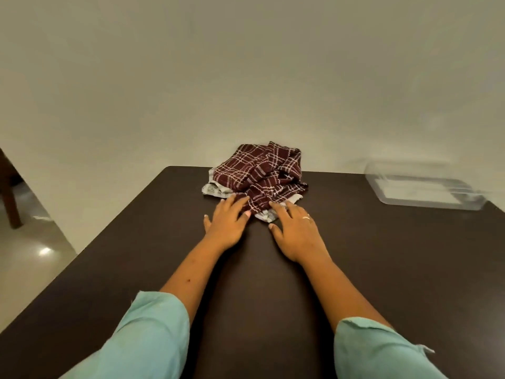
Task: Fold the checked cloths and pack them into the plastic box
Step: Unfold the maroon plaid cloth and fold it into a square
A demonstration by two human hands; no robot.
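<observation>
- At the far edge of the table (382,269), the checked cloths (262,173) lie in one crumpled heap, dark red with pale lines, over a paler grey piece (211,189) that pokes out underneath.
- On the table's far right corner stands the plastic box (423,190), well apart from the heap; it is blurred, and I can make out no cloth inside.
- My judgement: the task is at its very start, with nothing folded or packed, and every cloth has yet to be pulled out, smoothed, folded and carried over.
- Toward the table's middle, the left hand (226,222) and the right hand (295,231) reach side by side, palms down.
- Both sets of fingers are straight and spread, gripping nothing.
- Left fingertips (240,201) and right fingertips (276,207) touch the heap's near edge; the thumbs sit on the bare table, short of the cloth.
</observation>
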